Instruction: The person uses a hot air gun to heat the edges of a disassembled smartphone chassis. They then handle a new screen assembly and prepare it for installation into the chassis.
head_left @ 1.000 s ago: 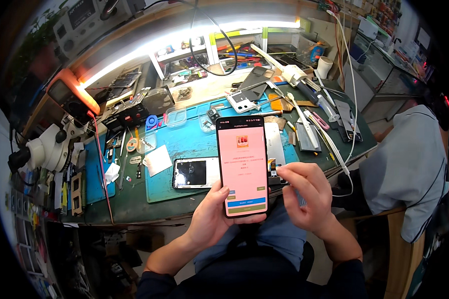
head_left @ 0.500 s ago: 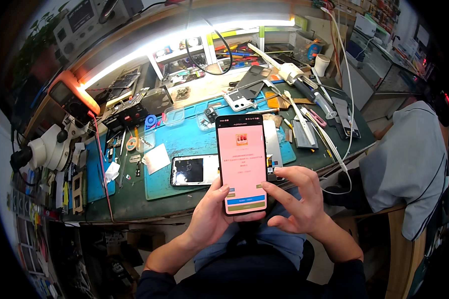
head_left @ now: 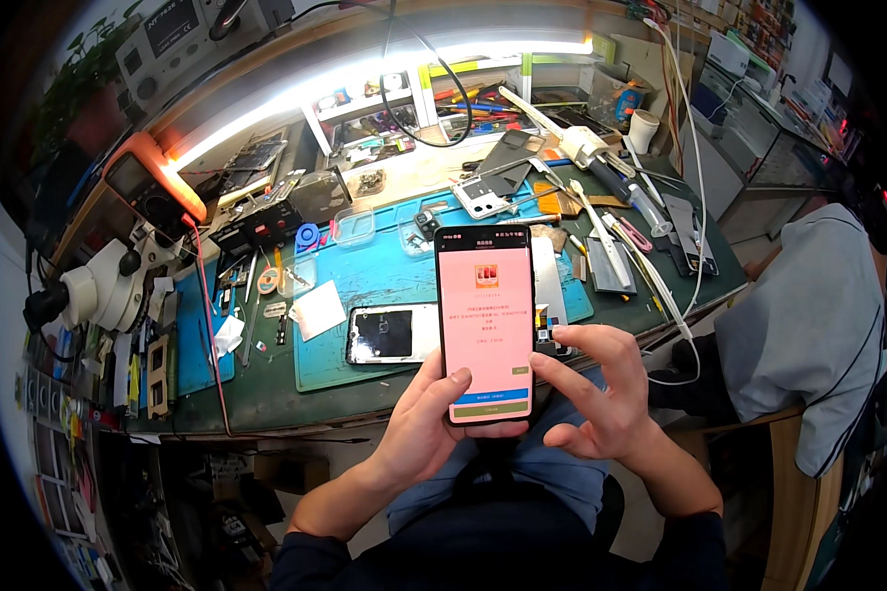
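Note:
My left hand (head_left: 414, 424) grips a black smartphone (head_left: 486, 305) upright, its screen showing a pink page with blue and olive buttons; the thumb lies over the screen's lower left. My right hand (head_left: 601, 389) has its fingers apart and empty, one fingertip at the phone's right edge. Behind the phone, on the blue mat (head_left: 327, 274), lies a phone with a dark screen area and pale frame (head_left: 384, 333). A silver device (head_left: 552, 284) sticks out partly hidden behind the held phone and right hand.
Tools, cables and phone parts crowd the bench (head_left: 296, 399). An orange multimeter (head_left: 148, 182) and white microscope (head_left: 99, 291) stand at left, plastic containers (head_left: 355, 227) behind the mat, soldering tools (head_left: 606, 158) at right. A grey garment (head_left: 793, 325) hangs over wooden furniture at far right.
My right index finger has come in from beside the phone to its edge, and the fingers have spread. My left thumb has shifted slightly right over the screen.

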`<state>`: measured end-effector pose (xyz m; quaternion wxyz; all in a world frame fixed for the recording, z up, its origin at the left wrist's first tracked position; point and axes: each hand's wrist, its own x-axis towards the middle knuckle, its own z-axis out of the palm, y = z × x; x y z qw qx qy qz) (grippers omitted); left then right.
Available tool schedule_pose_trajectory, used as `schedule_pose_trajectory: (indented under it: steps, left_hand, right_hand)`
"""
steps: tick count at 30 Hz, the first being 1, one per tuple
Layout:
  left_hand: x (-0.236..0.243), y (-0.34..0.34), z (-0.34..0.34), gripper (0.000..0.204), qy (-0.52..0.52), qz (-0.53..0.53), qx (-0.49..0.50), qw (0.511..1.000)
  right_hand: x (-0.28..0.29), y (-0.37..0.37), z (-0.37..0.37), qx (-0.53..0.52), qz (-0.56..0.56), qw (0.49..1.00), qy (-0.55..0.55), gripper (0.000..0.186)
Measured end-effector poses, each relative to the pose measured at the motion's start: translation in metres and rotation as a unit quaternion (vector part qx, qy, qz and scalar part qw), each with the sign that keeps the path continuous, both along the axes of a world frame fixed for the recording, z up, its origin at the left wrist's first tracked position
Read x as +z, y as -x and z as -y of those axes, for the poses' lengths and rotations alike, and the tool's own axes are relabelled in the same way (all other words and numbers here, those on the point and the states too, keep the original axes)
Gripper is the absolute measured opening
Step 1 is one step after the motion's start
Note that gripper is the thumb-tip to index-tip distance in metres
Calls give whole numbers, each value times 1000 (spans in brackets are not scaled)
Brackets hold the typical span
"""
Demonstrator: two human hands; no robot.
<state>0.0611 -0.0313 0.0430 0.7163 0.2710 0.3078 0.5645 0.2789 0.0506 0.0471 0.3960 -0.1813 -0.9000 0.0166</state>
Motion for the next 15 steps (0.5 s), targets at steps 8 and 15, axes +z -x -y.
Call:
schedule_pose_trajectory:
  steps: [8, 15]
  left_hand:
    - [2, 2, 1, 51, 0, -1, -4, 1000]
    - [5, -1, -1, 55, -2, -12, -10, 1000]
  right_hand:
    - [0, 2, -2, -11, -21, 1000, -7, 60]
    - [1, 1, -5, -26, -35, 999, -10, 59]
